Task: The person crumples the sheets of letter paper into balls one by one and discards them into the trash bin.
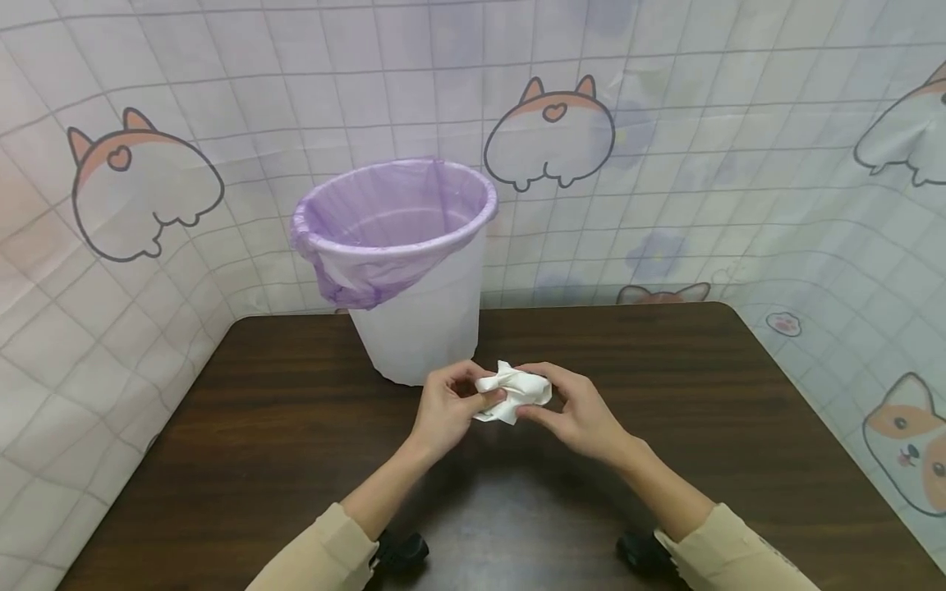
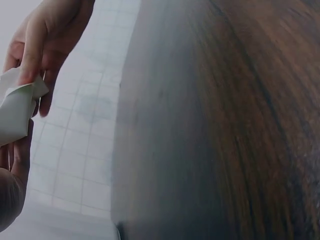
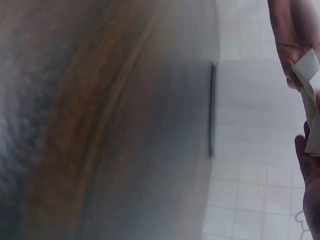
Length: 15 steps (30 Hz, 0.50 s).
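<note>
A crumpled white tissue (image 1: 521,387) is held between both hands above the middle of the table. My left hand (image 1: 448,408) pinches its left side, thumb on the near face. On the right side, my right hand (image 1: 580,409) grips it between thumb and fingers. The left wrist view shows the tissue (image 2: 16,112) at the left edge, with hands above and below it. At the right edge of the right wrist view, folds of the tissue (image 3: 311,100) show between the fingers; part of it is cut off there.
A white trash bin (image 1: 429,328) lined with a purple bag (image 1: 369,279) stands at the back left of the dark wooden table (image 1: 259,460). Behind it hangs a gridded cloth (image 1: 310,107) with corgi drawings. Dark straps show near both cuffs.
</note>
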Each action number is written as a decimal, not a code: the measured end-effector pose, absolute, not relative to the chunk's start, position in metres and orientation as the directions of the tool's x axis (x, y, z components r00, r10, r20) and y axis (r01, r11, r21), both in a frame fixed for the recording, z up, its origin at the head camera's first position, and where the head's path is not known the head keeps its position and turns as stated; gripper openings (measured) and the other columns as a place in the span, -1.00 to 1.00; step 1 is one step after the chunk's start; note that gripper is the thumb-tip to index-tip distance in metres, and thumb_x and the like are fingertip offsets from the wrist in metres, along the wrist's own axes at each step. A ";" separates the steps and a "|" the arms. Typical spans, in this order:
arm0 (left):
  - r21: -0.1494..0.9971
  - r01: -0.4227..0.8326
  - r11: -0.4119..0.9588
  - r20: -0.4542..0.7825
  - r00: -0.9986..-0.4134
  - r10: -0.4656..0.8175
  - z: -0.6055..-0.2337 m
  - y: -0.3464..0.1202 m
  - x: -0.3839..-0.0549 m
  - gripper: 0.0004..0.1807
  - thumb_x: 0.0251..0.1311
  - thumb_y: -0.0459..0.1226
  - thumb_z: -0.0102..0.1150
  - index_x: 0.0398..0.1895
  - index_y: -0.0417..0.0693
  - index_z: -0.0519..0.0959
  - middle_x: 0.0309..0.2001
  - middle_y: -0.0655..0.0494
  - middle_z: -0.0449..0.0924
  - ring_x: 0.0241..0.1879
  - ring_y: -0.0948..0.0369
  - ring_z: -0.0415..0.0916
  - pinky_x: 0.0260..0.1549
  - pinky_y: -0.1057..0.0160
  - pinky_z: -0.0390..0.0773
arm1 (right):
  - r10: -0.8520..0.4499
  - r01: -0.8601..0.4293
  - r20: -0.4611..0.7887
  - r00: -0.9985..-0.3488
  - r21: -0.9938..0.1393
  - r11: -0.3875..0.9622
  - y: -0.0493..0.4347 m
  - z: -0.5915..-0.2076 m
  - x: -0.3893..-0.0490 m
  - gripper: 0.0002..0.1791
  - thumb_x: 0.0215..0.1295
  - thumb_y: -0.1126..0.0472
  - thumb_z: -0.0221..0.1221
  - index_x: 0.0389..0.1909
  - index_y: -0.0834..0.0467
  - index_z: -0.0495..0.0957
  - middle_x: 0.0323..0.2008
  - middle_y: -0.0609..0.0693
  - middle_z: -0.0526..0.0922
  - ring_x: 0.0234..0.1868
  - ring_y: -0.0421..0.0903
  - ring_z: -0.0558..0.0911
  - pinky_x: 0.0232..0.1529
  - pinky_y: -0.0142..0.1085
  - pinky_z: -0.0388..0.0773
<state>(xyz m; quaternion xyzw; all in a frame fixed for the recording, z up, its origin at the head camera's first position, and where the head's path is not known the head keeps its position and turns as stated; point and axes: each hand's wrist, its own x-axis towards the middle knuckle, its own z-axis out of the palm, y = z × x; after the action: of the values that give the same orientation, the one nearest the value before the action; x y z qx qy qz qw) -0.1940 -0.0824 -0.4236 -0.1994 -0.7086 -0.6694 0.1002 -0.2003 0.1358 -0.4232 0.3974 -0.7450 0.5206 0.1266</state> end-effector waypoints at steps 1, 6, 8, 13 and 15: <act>0.907 0.419 0.033 0.410 -0.900 0.148 -0.424 -0.083 -0.194 -0.86 0.04 -0.49 0.53 -0.39 -0.23 0.70 -0.41 -0.02 0.70 -0.48 0.12 0.54 -0.49 0.36 0.55 | -0.459 -0.716 0.596 -0.659 -0.684 0.138 0.134 -0.420 -0.198 -0.46 0.03 0.56 0.47 0.08 0.32 0.59 -0.09 0.13 0.70 -0.22 -0.09 0.62 -0.29 -0.35 0.60; 0.906 0.421 0.042 0.410 -0.898 0.157 -0.425 -0.080 -0.194 -0.85 0.06 -0.47 0.53 -0.39 -0.20 0.69 -0.39 0.01 0.69 -0.45 0.15 0.55 -0.47 0.34 0.57 | -0.446 -0.695 0.581 -0.681 -0.705 0.142 0.131 -0.401 -0.185 -0.59 0.03 0.61 0.43 -0.08 0.36 0.61 -0.15 0.15 0.67 -0.27 -0.07 0.58 -0.36 -0.38 0.56; 0.907 0.418 0.043 0.406 -0.899 0.165 -0.424 -0.079 -0.194 -0.86 0.08 -0.46 0.52 -0.38 -0.18 0.69 -0.38 0.03 0.68 -0.43 0.16 0.56 -0.45 0.32 0.58 | -0.437 -0.693 0.581 -0.687 -0.705 0.150 0.131 -0.397 -0.183 -0.62 0.03 0.62 0.42 -0.11 0.36 0.61 -0.07 0.20 0.65 -0.22 -0.06 0.60 -0.32 -0.39 0.58; 0.920 0.386 0.073 0.366 -0.910 0.197 -0.419 -0.078 -0.197 -0.86 0.12 -0.40 0.52 -0.29 -0.12 0.72 -0.32 0.07 0.71 -0.37 0.14 0.61 -0.43 0.28 0.63 | -0.421 -0.701 0.589 -0.690 -0.689 0.185 0.133 -0.407 -0.190 -0.62 0.08 0.61 0.40 -0.07 0.38 0.59 0.05 0.28 0.66 -0.21 -0.09 0.64 -0.30 -0.39 0.59; 0.922 0.375 0.095 0.348 -0.911 0.221 -0.417 -0.079 -0.198 -0.83 0.17 -0.37 0.49 -0.19 -0.11 0.73 -0.24 0.06 0.69 -0.30 0.12 0.65 -0.39 0.26 0.65 | -0.409 -0.692 0.580 -0.705 -0.689 0.216 0.135 -0.415 -0.195 -0.62 0.11 0.57 0.41 -0.05 0.35 0.58 -0.06 0.22 0.71 -0.27 -0.11 0.64 -0.32 -0.38 0.58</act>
<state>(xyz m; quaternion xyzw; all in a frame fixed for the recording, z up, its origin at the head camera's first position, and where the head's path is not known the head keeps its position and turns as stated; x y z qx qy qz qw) -0.1977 -0.0795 -0.4165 -0.2022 -0.7375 -0.6415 0.0599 -0.1949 0.1352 -0.4150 0.3588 -0.7676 0.5129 0.1378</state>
